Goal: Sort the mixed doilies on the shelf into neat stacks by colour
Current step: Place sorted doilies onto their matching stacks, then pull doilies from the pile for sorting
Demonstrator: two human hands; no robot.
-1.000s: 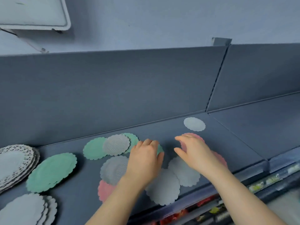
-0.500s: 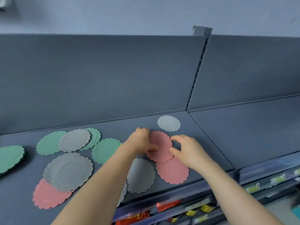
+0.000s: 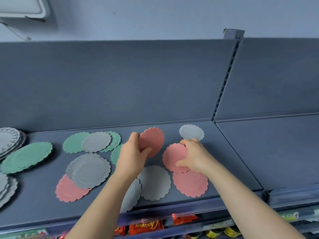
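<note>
Pink is what both hands are on in my feed. I take the small grey doily (image 3: 191,132) at the back of the shelf (image 3: 229,169) as my marker. To its left, the left hand (image 3: 131,156) grips a raised pink doily (image 3: 152,141), thumb across the near face and fingers curled behind the far edge, so the piece stands tilted off the shelf.

Just in front of the marker, the right hand (image 3: 196,156) has its fingers curled over the far rim of a second pink doily (image 3: 173,157) and its thumb on the near part. That piece overlaps a third pink doily (image 3: 190,186) lying flat further forward. Left of that one lies a plain grey doily (image 3: 155,182), and a ribbed grey doily (image 3: 131,195) pokes out from under the left forearm.

Further left of the marker I see a grey pair (image 3: 88,170) lying on a fourth pink doily (image 3: 69,191). Behind those are two green doilies (image 3: 73,143) with a grey ribbed one (image 3: 95,141) on top. Another green doily (image 3: 115,154) is half hidden by the left hand. Far left sit a large green oval (image 3: 26,157) and a white lace stack (image 3: 8,140).
</note>
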